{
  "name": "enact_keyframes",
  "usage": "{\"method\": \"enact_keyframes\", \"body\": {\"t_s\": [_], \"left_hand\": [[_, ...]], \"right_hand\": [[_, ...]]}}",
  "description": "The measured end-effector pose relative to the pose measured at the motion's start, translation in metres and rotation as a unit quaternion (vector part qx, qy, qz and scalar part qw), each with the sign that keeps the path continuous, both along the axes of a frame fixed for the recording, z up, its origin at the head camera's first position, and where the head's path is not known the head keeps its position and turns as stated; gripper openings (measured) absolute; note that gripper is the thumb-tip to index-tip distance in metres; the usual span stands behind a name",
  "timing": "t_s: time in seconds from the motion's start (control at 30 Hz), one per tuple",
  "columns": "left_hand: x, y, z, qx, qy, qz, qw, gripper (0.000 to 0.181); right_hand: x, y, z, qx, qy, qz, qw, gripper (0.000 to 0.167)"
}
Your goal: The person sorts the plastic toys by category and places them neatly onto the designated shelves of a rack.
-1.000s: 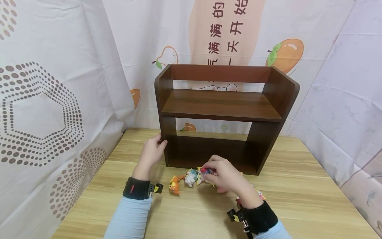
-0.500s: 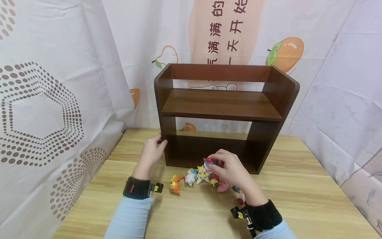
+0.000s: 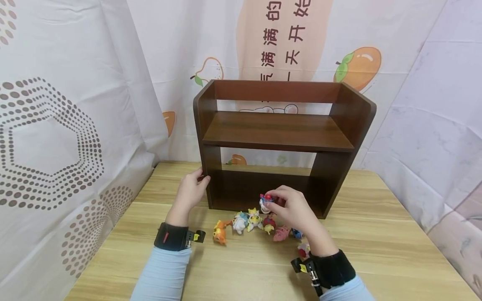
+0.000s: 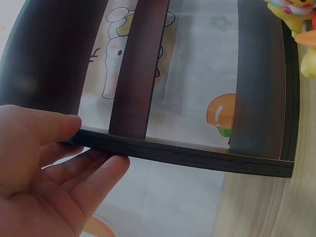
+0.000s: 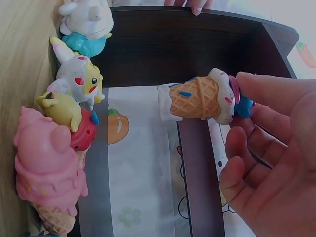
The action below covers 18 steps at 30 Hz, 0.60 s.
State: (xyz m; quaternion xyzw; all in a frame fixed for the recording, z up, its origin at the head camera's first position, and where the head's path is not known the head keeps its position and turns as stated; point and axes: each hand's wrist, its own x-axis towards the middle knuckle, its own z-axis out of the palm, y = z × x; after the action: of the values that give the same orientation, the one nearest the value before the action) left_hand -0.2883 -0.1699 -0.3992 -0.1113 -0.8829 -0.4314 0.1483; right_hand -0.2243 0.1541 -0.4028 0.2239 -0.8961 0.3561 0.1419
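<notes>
"Gripping the side of the brown shelf (image 3: 278, 130): which hand?"

"The left hand (image 3: 189, 191), thumb and fingers on either side of its edge, some fingertips hidden behind it."

"And the right hand (image 3: 291, 205)?"

"Thumb and fingertips pinch a cone figurine (image 5: 197, 98) at the lower compartment's front, partly covering its top."

"Its appearance?"

"Tan waffle cone, white coating, blue flecks; pink and blue above."

dark chinese characters (image 3: 270, 36) stand sideways on the backdrop curtain (image 3: 169, 42), reading upward in two lines: "气满满的", its first sign partly covered, and "一天开始".
</notes>
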Motion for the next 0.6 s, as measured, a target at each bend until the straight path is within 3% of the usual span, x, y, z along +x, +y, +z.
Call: {"method": "enact_keyframes", "body": {"t_s": [0.27, 0.6], "left_hand": [[-0.001, -0.002, 0.0, -0.001, 0.004, 0.0, 1.0, 0.044], [0.0, -0.002, 0.001, 0.003, -0.01, 0.0, 0.9999, 0.046]], "right_hand": [[-0.006, -0.004, 0.001, -0.002, -0.002, -0.01, 0.9999, 0.018], [-0.017, -0.01, 0.013, 0.007, -0.026, -0.002, 0.9996, 0.02]]}}
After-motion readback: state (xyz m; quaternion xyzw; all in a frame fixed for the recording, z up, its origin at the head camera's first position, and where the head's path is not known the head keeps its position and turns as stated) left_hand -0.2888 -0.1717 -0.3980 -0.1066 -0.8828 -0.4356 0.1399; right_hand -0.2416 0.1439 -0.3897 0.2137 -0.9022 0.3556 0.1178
